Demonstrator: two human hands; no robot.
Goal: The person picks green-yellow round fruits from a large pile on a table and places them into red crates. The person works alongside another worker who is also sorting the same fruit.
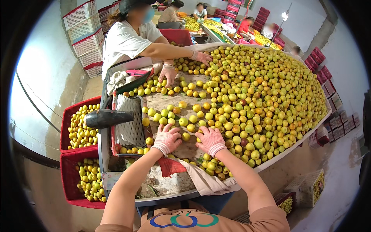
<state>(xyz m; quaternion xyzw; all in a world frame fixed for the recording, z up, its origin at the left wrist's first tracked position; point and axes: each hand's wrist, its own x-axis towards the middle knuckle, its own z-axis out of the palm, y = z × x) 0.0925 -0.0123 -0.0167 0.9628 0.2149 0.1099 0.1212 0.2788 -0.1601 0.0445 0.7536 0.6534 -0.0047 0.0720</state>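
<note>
Small round yellow-green fruits (pixel 261 95), some with reddish patches, lie heaped across the right of a wide sorting table (pixel 185 181). My left hand (pixel 166 139), in a pale pink striped knit glove, rests palm down with its fingers apart by several loose fruits (pixel 163 120). To the right of it, my right hand (pixel 212 141), gloved alike, spreads its fingers over the edge of the heap. A single fruit (pixel 186 136) lies between my hands. Neither hand is closed around a fruit; what lies under the palms is hidden.
Left of my hands is a tray lined with white foam netting (pixel 129 127), with a black padded post (pixel 110 118) over it. Two red-lined crates (pixel 67 124) of fruit adjoin the table's left end. Across from me a co-worker's gloved hands (pixel 168 74) touch fruits. A cloth (pixel 207 181) drapes the near edge.
</note>
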